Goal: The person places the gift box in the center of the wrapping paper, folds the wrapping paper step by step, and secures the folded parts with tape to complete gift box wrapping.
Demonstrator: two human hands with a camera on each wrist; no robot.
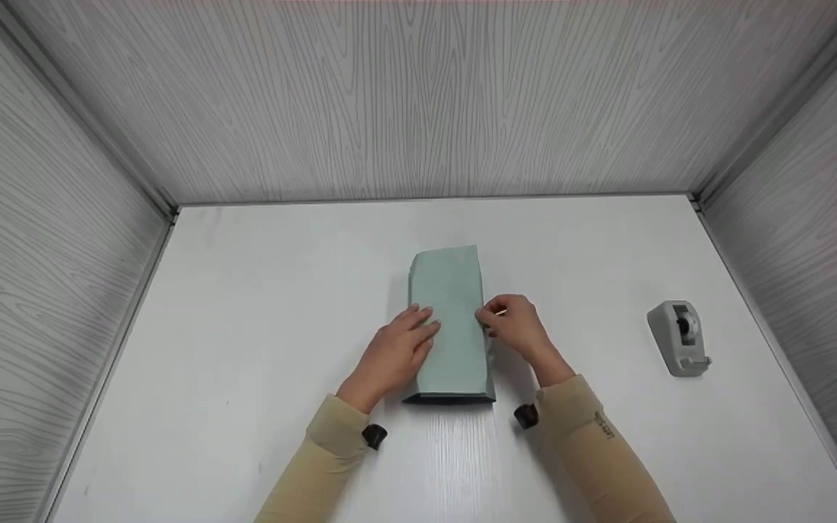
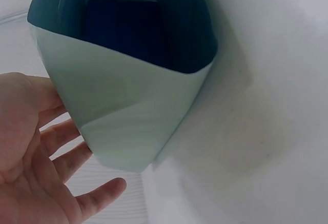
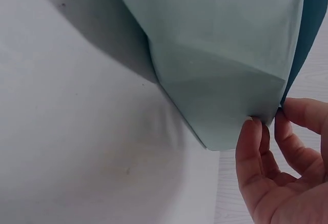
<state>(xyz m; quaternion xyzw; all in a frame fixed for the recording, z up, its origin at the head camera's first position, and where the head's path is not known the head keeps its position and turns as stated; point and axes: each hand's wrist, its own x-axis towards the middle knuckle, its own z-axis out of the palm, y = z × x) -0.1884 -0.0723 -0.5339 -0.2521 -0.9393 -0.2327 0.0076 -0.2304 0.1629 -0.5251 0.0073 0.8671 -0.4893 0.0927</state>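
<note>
A pale green sheet of paper (image 1: 451, 349) is folded into a long sleeve on the table, its long side pointing away from me. In the left wrist view its near end gapes, and a dark blue block-like shape (image 2: 125, 32) shows deep inside. My left hand (image 1: 393, 354) rests on the sleeve's left side with its fingers extended over the top. At the right edge, my right hand (image 1: 520, 327) pinches the paper between thumb and fingertips. The right wrist view shows the pinched paper edge (image 3: 241, 98) from below.
A grey tape dispenser (image 1: 680, 338) with a roll in it stands on the right of the white table (image 1: 266, 305). Wood-grain panels (image 1: 418, 102) enclose the table at the back and on both sides.
</note>
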